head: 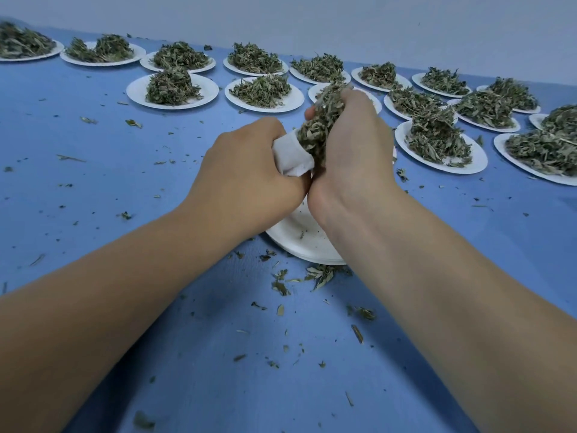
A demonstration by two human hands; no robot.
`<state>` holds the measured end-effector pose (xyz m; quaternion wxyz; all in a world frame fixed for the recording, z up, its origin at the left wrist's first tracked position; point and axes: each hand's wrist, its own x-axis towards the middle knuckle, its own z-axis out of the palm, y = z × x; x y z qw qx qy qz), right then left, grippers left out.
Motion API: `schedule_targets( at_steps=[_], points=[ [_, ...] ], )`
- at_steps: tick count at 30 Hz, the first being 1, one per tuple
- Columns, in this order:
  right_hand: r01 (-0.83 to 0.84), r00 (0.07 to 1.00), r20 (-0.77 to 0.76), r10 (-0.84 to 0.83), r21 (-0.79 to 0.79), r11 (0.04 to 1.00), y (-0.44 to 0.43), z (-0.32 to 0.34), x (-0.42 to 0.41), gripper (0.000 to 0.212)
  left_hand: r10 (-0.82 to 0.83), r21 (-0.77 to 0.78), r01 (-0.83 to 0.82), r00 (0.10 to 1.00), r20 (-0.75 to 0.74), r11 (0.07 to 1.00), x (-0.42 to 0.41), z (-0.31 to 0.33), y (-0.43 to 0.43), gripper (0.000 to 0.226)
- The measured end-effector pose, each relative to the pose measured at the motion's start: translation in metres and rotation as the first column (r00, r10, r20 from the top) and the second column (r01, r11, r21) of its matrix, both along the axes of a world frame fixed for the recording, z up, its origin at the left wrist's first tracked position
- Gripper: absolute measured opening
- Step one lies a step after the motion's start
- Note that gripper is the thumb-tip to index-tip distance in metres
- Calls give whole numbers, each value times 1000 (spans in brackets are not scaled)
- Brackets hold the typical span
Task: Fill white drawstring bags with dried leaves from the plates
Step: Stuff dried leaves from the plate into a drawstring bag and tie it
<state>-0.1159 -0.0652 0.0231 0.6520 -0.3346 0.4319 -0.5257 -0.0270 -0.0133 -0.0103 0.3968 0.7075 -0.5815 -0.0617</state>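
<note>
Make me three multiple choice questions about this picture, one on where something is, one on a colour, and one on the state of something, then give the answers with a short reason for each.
1. Where is the nearly empty plate?
A. At the far left edge of the table
B. Right under the two hands
C. Stacked on a heap of leaves

2. What colour is the table surface?
A. Blue
B. Red
C. Brown

3. What is the right hand doing?
A. Lying flat and empty on the table
B. Gripping a bunch of dried leaves at the mouth of the white bag
C. Holding a pair of scissors

Answers:
1 B, its white rim shows just below the wrists.
2 A, blue shows all around the plates.
3 B, the leaves stick out of its closed fingers beside the bag that the left hand holds.
</note>
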Motion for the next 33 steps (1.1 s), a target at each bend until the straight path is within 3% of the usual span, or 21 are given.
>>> schedule_targets(
  at_steps=[9, 11, 15, 18, 23, 28, 33],
  points=[
    [-121, 958, -281, 62, -197, 973, 14, -3, -8, 26, 1, -12, -1, 1000, 8, 1000, 2, 3, 1, 22],
    [-129, 955, -288, 70, -190, 973, 15, -5, -8, 30, -10, -17, 10, 1000, 16, 1000, 2, 2, 1, 22],
    [-129, 985, -132, 113, -122, 984, 16, -6, -15, 24, -19, -18, 20, 997, 75, 1000, 1, -2, 1, 25],
    [-177, 965, -219, 146, -129, 976, 15, -7, -22, 12, -32, -12, 33, 995, 90, 999, 1, -6, 0, 24],
    [-310, 855, -485, 181, -199, 930, 10, -9, -32, 15, -27, 0, 27, 994, 102, 1000, 2, -5, 2, 20],
    [-339, 859, -461, 224, -184, 922, 2, -16, -43, 21, -10, 8, 10, 994, 113, 1000, 3, -6, 2, 27],
    [-463, 813, -505, 291, -257, 848, -2, -16, -52, 22, -4, 11, 1, 979, 206, 1000, 7, -8, 0, 29]
  ],
)
